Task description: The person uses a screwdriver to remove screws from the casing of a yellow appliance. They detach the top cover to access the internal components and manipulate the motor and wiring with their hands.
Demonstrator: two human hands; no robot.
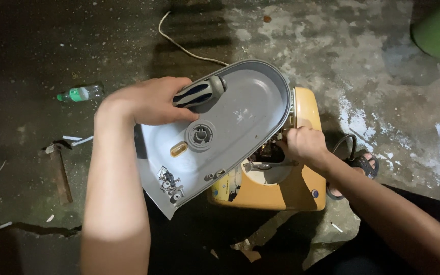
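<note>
Wrapped around a screwdriver [199, 93] with a grey and dark blue handle, the left hand [146, 102] has its grip pressed together, and the same hand steadies the upper edge of a grey plastic cover [240, 114], which is tilted up and open like a lid. Farther left on the concrete floor [362, 66] lie a small green-labelled bottle [80, 93] and a rusty hammer [59, 170], both well apart from the hands. Loose screws [170, 183] are gathered in the low corner of the cover, near its pointed end, and a round hub [200, 134] sits at the middle of its inner face. Just beside the cover, to the right, stands the yellow appliance body [301, 191] with a round opening in its top. The right hand [304, 143] is at the edge of that opening, its fingertips pinching something small among the inner parts; what exactly they hold is too hidden to tell. A pale cord [184, 48] runs off across the floor behind the cover, and a sandalled foot [360, 165] rests beside the body on the right.

Judging by the loose screws and the lifted cover, the work looks to be at the stage of opening up the appliance and freeing something inside. The next move would call for keeping the cover propped steady while the right fingertips work the small part loose without dragging on whatever may link the cover to the body.
</note>
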